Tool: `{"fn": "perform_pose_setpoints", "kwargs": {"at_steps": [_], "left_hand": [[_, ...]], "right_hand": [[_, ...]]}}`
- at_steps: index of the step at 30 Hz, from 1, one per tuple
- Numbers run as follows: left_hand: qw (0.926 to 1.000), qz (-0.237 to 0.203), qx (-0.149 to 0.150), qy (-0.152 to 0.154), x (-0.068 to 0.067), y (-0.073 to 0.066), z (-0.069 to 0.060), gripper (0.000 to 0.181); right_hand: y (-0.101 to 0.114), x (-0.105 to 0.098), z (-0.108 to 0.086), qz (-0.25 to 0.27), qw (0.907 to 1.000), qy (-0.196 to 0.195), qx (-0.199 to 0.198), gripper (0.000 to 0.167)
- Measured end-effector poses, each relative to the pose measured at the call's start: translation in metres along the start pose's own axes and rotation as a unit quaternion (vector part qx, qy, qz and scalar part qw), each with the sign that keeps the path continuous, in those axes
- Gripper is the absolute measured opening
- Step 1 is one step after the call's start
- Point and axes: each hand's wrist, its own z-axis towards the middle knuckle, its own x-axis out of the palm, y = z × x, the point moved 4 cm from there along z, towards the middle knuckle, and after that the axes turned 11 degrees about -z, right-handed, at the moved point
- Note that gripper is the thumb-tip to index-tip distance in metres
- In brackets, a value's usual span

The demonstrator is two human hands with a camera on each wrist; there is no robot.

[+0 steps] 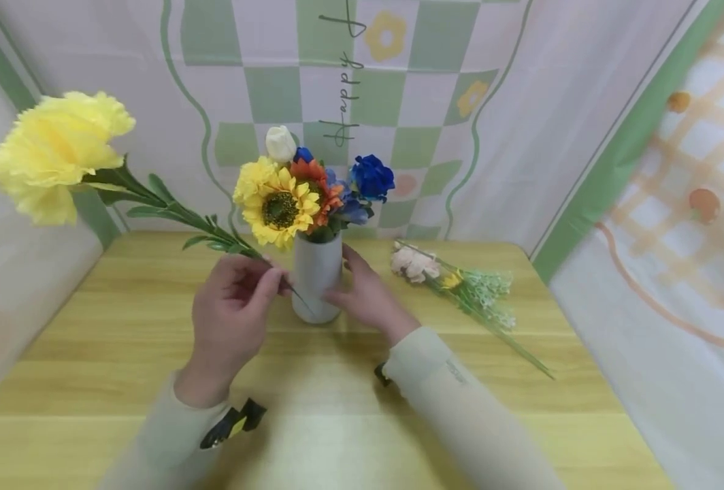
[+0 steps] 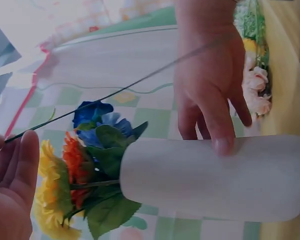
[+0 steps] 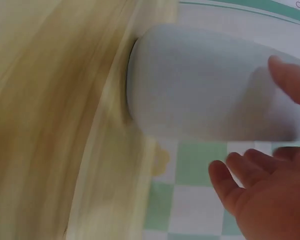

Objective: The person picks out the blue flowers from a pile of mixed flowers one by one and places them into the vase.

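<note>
My left hand (image 1: 230, 313) pinches the thin stem of a yellow carnation (image 1: 62, 153) between thumb and fingers, its bloom up at the far left. The bare stem end slants down in front of a white vase (image 1: 318, 286). Upright on the table, the vase holds a sunflower (image 1: 280, 209), a white tulip (image 1: 280, 143), a blue rose (image 1: 371, 177) and other orange, yellow and blue flowers. My right hand (image 1: 371, 292) is at the vase's right side, thumb across its front. In the right wrist view, the fingers (image 3: 222, 182) are apart from the vase; thumb contact is unclear.
On the wooden table (image 1: 313, 435), right of the vase, lie pale pink flowers (image 1: 414, 263), a small yellow flower (image 1: 452, 279) and white-green sprigs (image 1: 487, 292) with long stems. A checkered cloth (image 1: 270, 95) hangs behind, and patterned cloths flank both sides.
</note>
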Motion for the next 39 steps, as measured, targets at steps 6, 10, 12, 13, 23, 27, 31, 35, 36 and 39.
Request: {"fn": "perform_pose_setpoints", "kwargs": {"at_steps": [6,10,12,13,23,27,31,35,36,39], "left_hand": [[0.9956,-0.035,0.077,-0.041,-0.004,-0.010,0.010,0.005],[0.9874,-0.068,0.119,-0.080,-0.009,-0.015,0.016,0.005],[0.9808,-0.085,0.142,-0.103,-0.012,-0.017,0.019,0.006],[0.9770,-0.094,0.153,-0.114,-0.013,-0.018,0.020,0.007],[0.9558,-0.144,0.208,-0.151,-0.012,-0.019,0.031,0.012],[0.9541,-0.147,0.213,-0.150,-0.011,-0.015,0.032,0.013],[0.9528,-0.137,0.222,-0.156,-0.010,-0.014,0.034,0.013],[0.9499,-0.129,0.231,-0.166,-0.009,-0.012,0.034,0.013],[0.9503,-0.123,0.232,-0.167,-0.009,-0.012,0.034,0.013],[0.9592,-0.090,0.222,-0.151,-0.008,-0.011,0.033,0.012]], "right_hand": [[0.012,0.014,0.014,0.074,0.9973,0.002,-0.004,0.119],[0.013,0.018,0.016,0.073,0.9972,-0.004,0.013,0.115],[0.012,0.019,0.016,0.070,0.9974,-0.010,0.016,0.114],[0.012,0.020,0.016,0.068,0.9975,-0.012,0.017,0.113],[0.004,0.023,0.018,0.053,0.9980,-0.029,0.020,0.113],[0.002,0.023,0.018,0.058,0.9977,-0.031,0.019,0.113],[0.001,0.023,0.018,0.064,0.9971,-0.034,0.021,0.113],[0.001,0.024,0.017,0.067,0.9971,-0.031,0.022,0.113],[0.001,0.024,0.017,0.068,0.9970,-0.029,0.022,0.113],[0.001,0.024,0.016,0.071,0.9969,-0.027,0.021,0.113]]}}
